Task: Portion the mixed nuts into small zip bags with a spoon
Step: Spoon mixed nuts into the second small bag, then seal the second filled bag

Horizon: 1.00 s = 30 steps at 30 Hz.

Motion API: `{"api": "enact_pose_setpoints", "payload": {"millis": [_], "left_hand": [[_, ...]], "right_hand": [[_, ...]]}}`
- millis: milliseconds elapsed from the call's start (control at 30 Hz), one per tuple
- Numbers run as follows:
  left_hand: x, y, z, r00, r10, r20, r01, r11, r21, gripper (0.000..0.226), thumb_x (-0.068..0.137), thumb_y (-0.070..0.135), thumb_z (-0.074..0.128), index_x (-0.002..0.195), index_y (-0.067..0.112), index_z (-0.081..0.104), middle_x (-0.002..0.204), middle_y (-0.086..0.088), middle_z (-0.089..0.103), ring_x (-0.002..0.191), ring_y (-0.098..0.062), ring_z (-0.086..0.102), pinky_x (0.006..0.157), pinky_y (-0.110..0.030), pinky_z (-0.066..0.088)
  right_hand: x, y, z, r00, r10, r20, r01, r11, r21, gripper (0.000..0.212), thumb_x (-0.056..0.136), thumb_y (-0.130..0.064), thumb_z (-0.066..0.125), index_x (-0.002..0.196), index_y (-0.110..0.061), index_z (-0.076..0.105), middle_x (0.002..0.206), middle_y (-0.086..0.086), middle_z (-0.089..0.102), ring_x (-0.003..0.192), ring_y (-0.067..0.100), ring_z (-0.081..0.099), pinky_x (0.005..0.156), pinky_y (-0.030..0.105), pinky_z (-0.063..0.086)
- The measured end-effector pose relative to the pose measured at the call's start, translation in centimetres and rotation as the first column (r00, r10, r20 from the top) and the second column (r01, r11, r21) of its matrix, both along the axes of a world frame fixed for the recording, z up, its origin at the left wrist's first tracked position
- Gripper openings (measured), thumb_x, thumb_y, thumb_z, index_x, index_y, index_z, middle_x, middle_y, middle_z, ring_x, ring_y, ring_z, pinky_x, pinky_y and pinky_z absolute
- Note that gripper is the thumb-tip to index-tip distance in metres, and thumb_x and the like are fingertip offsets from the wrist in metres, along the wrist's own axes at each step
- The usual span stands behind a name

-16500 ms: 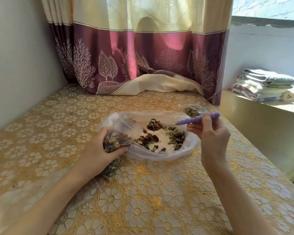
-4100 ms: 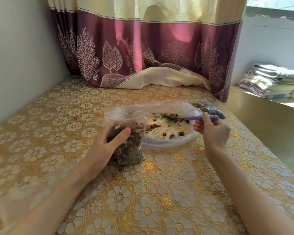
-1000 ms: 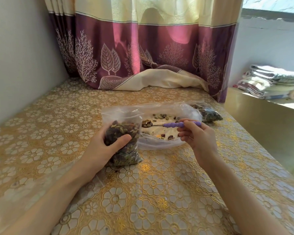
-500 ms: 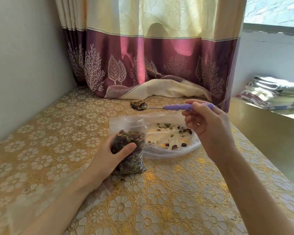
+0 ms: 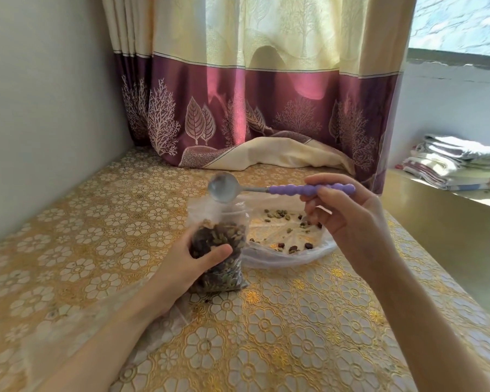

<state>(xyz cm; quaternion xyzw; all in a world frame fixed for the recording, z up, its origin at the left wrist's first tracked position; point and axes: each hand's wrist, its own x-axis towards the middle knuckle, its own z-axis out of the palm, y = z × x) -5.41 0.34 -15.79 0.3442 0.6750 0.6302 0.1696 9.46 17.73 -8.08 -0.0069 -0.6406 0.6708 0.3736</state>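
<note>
A small clear zip bag (image 5: 219,244), well filled with mixed nuts, stands upright on the table. My left hand (image 5: 187,270) grips it from the left, thumb across its front. My right hand (image 5: 348,219) pinches the purple beaded handle of a metal spoon (image 5: 280,189). The spoon's bowl is tipped on its side just above the bag's open mouth and looks empty. Behind the bag lies a large clear plastic bag (image 5: 287,257) spread open, with only scattered nuts (image 5: 277,215) left on it.
The table carries a gold lace floral cloth (image 5: 266,321). A flat clear plastic sheet (image 5: 130,321) lies under my left forearm. A purple and cream curtain (image 5: 252,108) hangs at the back, a wall on the left. Folded towels (image 5: 458,162) sit on a ledge at the right.
Half a second ago the spoon held a heap of nuts level above the bag; now it is tipped over the mouth and empty. My left hand keeps its grip.
</note>
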Motion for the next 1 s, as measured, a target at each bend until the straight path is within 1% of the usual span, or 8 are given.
{"api": "enact_pose_setpoints", "payload": {"millis": [167,300,467,633,800,867,933,1000], "left_hand": [[-0.3,0.1,-0.1,0.999,0.003,-0.039,-0.004,1.000,-0.018,0.052,0.051,0.040,0.077,0.098,0.038,0.055,0.087,0.020,0.069,0.081,0.011,0.061,0.062,-0.004,0.046],[-0.2,0.3,0.1,0.995,0.092,-0.043,-0.090,0.995,0.047,0.051,0.044,0.038,0.078,0.090,0.040,0.056,0.079,0.021,0.068,0.075,0.015,0.060,0.055,-0.003,0.045],[0.5,0.4,0.4,0.997,0.044,-0.059,-0.041,0.998,0.055,0.051,0.045,0.037,0.077,0.090,0.039,0.054,0.079,0.034,0.065,0.075,0.017,0.059,0.054,-0.003,0.045],[0.6,0.1,0.4,0.997,-0.064,-0.031,0.062,0.996,-0.061,0.046,0.050,0.052,0.071,0.093,0.051,0.052,0.083,0.033,0.064,0.079,0.016,0.058,0.056,-0.007,0.046],[0.3,0.3,0.3,0.996,-0.037,-0.080,0.027,0.992,-0.122,0.043,0.053,0.042,0.074,0.091,0.040,0.053,0.086,0.020,0.063,0.073,0.021,0.056,0.055,0.001,0.041],[0.5,0.4,0.5,0.997,-0.006,-0.080,0.000,0.998,-0.067,0.043,0.050,0.038,0.074,0.089,0.038,0.055,0.080,0.021,0.065,0.071,0.019,0.058,0.054,-0.001,0.043],[0.8,0.4,0.7,0.999,0.020,-0.042,-0.019,1.000,0.014,0.045,0.046,0.036,0.075,0.087,0.037,0.056,0.074,0.021,0.068,0.070,0.017,0.059,0.050,-0.004,0.044],[1.1,0.4,0.8,0.999,0.007,-0.038,-0.005,0.998,0.066,0.051,0.042,0.042,0.076,0.089,0.036,0.056,0.077,0.026,0.068,0.074,0.015,0.061,0.052,-0.003,0.045]], "right_hand": [[0.3,1.3,-1.0,0.997,-0.076,-0.031,0.070,0.984,-0.163,0.020,0.092,0.000,0.047,0.091,-0.005,0.067,0.075,0.008,0.066,0.066,0.015,0.057,0.061,0.022,0.050],[0.5,2.9,-3.2,0.956,-0.268,0.119,0.289,0.931,-0.222,0.015,0.093,-0.001,0.049,0.094,-0.001,0.064,0.070,0.009,0.065,0.061,0.014,0.059,0.056,0.019,0.051],[0.9,4.3,-6.5,0.881,-0.377,0.288,0.438,0.878,-0.192,0.012,0.093,-0.003,0.051,0.091,-0.001,0.062,0.064,0.004,0.071,0.062,0.016,0.064,0.054,0.018,0.054],[1.0,5.1,-8.3,0.791,-0.487,0.370,0.532,0.846,-0.025,0.007,0.091,-0.002,0.053,0.093,0.000,0.060,0.066,0.007,0.071,0.056,0.014,0.063,0.050,0.022,0.051],[0.9,5.3,-9.3,0.571,-0.703,0.425,0.555,0.711,0.431,0.013,0.089,-0.015,0.060,0.090,-0.004,0.068,0.071,0.004,0.063,0.063,0.016,0.057,0.054,0.022,0.043],[0.7,4.7,-9.2,0.519,-0.772,0.366,0.534,0.627,0.567,0.015,0.090,-0.017,0.059,0.090,-0.005,0.068,0.075,0.001,0.062,0.069,0.016,0.056,0.061,0.024,0.046],[0.6,3.8,-8.5,0.488,-0.846,0.214,0.553,0.489,0.675,0.015,0.092,-0.021,0.057,0.088,-0.010,0.066,0.084,0.001,0.063,0.086,0.021,0.056,0.079,0.035,0.044],[0.6,2.1,-7.5,0.596,-0.801,0.056,0.596,0.488,0.638,0.013,0.092,-0.027,0.057,0.087,-0.017,0.063,0.084,-0.004,0.061,0.087,0.018,0.056,0.080,0.024,0.041]]}}
